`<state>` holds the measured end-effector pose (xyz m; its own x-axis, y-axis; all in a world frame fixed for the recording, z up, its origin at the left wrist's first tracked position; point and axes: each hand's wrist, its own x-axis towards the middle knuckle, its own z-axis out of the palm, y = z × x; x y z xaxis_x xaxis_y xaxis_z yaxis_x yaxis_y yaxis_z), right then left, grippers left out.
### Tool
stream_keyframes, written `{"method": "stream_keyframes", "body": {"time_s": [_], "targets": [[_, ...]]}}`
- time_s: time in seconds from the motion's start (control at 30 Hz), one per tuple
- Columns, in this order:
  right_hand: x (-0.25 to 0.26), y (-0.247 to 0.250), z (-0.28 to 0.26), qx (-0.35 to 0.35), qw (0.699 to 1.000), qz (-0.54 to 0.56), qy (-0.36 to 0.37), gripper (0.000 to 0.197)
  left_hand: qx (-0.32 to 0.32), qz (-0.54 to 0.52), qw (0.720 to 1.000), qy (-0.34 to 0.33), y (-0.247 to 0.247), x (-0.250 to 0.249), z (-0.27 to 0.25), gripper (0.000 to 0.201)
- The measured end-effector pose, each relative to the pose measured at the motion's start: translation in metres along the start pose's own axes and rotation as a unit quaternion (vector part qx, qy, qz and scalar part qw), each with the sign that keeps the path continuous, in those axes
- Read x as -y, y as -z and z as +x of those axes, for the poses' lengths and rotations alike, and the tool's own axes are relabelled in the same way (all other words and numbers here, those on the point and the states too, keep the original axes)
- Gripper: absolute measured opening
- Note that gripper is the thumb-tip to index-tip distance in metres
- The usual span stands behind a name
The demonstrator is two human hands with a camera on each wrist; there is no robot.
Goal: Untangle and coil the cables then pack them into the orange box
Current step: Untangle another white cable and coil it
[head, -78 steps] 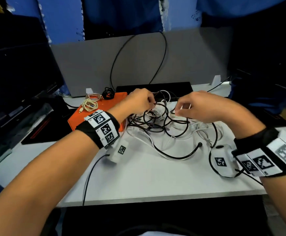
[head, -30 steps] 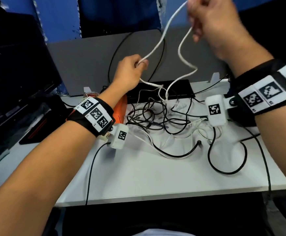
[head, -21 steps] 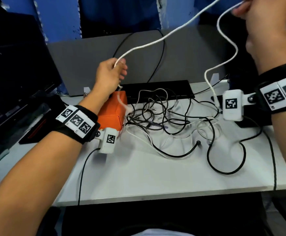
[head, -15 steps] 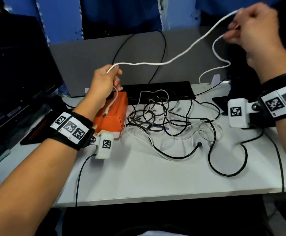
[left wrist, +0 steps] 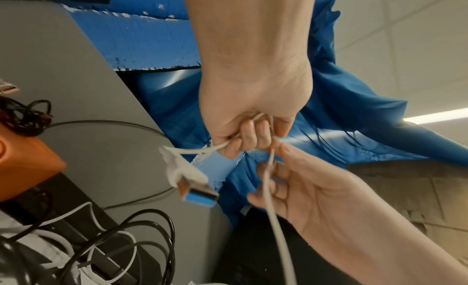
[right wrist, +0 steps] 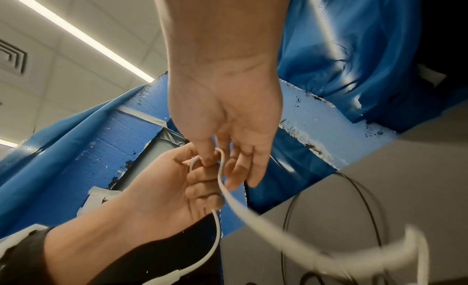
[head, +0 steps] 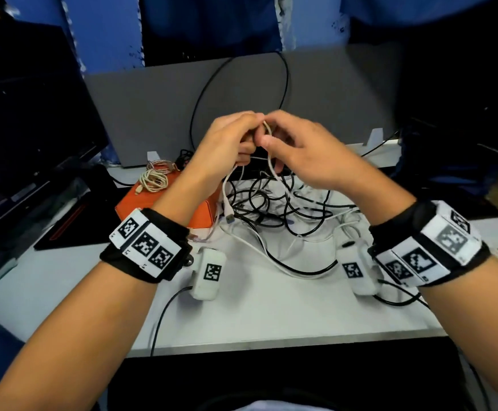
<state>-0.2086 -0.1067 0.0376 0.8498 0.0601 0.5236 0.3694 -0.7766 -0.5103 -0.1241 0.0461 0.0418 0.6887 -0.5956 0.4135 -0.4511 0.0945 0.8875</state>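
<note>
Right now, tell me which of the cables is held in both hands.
The white USB cable: left hand and right hand grip it above the table; the black cables lie tangled below.

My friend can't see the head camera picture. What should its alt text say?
Two hands, the left hand and right hand, pinch a white cable together above a tangle of cables on a white table. An orange box sits left of it.
</note>
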Motion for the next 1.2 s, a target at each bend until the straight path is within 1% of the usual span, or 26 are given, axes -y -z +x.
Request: {"method": "stream_keyframes", "body": {"time_s": [0.03, 0.1, 0.17, 0.23, 0.3, 0.37, 0.43, 0.47, 0.5, 0.57, 0.6, 0.63, 0.7, 0.77, 0.83, 0.87, 0.9, 0.97, 1.03, 1.1, 1.2], "targets": [[-0.001, -0.001, -0.003, -0.015, 1.0, -0.005, 0.0, 0.017, 0.009, 0.003, 1.0, 0.003, 0.003, 0.001, -0.002, 0.034], [-0.007, 0.001, -0.007, -0.054, 0.998, -0.029, -0.011, 0.025, 0.031, 0.028, 0.999, 0.001, 0.01, 0.004, -0.009, 0.037], [-0.015, 0.01, -0.012, -0.103, 0.994, -0.037, -0.03, 0.03, 0.046, 0.064, 0.997, -0.007, 0.017, 0.008, -0.017, 0.037], [-0.02, 0.021, -0.017, -0.151, 0.987, -0.037, -0.05, 0.031, 0.051, 0.103, 0.993, -0.014, 0.027, 0.007, -0.026, 0.033], [-0.025, 0.03, -0.019, -0.184, 0.98, -0.045, -0.066, 0.031, 0.056, 0.14, 0.988, -0.014, 0.036, 0.005, -0.032, 0.028], [-0.033, 0.038, -0.02, -0.205, 0.972, -0.076, -0.091, 0.031, 0.045, 0.158, 0.986, 0.004, 0.042, 0.005, -0.034, 0.028], [-0.037, 0.046, -0.022, -0.196, 0.967, -0.115, -0.116, 0.026, 0.005, 0.156, 0.987, 0.045, 0.044, 0.004, -0.036, 0.035], [-0.035, 0.047, -0.023, -0.179, 0.967, -0.136, -0.123, 0.02, -0.015, 0.157, 0.986, 0.058, 0.043, 0.005, -0.036, 0.038], [-0.029, 0.045, -0.023, -0.154, 0.968, -0.157, -0.122, 0.02, -0.034, 0.16, 0.985, 0.06, 0.042, 0.005, -0.036, 0.04], [-0.009, 0.035, -0.027, -0.086, 0.974, -0.19, -0.084, 0.042, -0.053, 0.148, 0.986, 0.055, 0.032, 0.004, -0.038, 0.039], [0.003, 0.029, -0.03, -0.053, 0.979, -0.187, -0.058, 0.05, -0.049, 0.125, 0.99, 0.049, 0.025, 0.003, -0.039, 0.038], [0.015, 0.022, -0.032, -0.024, 0.984, -0.171, -0.033, 0.053, -0.038, 0.099, 0.994, 0.042, 0.017, 0.003, -0.04, 0.035], [0.027, 0.011, -0.036, 0.017, 0.992, -0.128, -0.002, 0.052, -0.013, 0.058, 0.998, 0.025, 0.001, -0.002, -0.043, 0.031], [0.029, 0.008, -0.038, 0.044, 0.995, -0.085, -0.015, 0.043, 0.006, 0.041, 0.999, 0.014, -0.011, -0.006, -0.047, 0.03], [0.023, 0.012, -0.036, 0.038, 0.998, -0.058, -0.012, 0.025, 0.013, 0.028, 0.999, 0.018, -0.019, -0.007, -0.05, 0.032], [0.019, 0.015, -0.034, 0.026, 0.998, -0.049, -0.011, 0.021, 0.015, 0.022, 0.999, 0.028, -0.02, -0.009, -0.051, 0.034], [0.013, 0.019, -0.033, 0.002, 0.999, -0.046, -0.012, 0.021, 0.022, 0.01, 0.999, 0.043, -0.021, -0.01, -0.052, 0.036], [0.005, 0.024, -0.03, -0.067, 0.996, -0.05, -0.013, 0.02, 0.046, -0.038, 0.997, 0.057, -0.019, -0.015, -0.054, 0.036], [0.002, 0.024, -0.03, -0.107, 0.992, -0.064, -0.015, 0.021, 0.062, -0.103, 0.992, 0.04, -0.016, -0.019, -0.054, 0.034], [0.004, 0.017, -0.031, -0.092, 0.991, -0.094, -0.017, 0.022, 0.055, -0.165, 0.985, 0.005, -0.013, -0.023, -0.053, 0.032], [0.014, 0.006, -0.034, -0.005, 0.985, -0.17, -0.019, 0.026, 0.037, -0.262, 0.964, -0.018, -0.005, -0.025, -0.05, 0.033]]}}
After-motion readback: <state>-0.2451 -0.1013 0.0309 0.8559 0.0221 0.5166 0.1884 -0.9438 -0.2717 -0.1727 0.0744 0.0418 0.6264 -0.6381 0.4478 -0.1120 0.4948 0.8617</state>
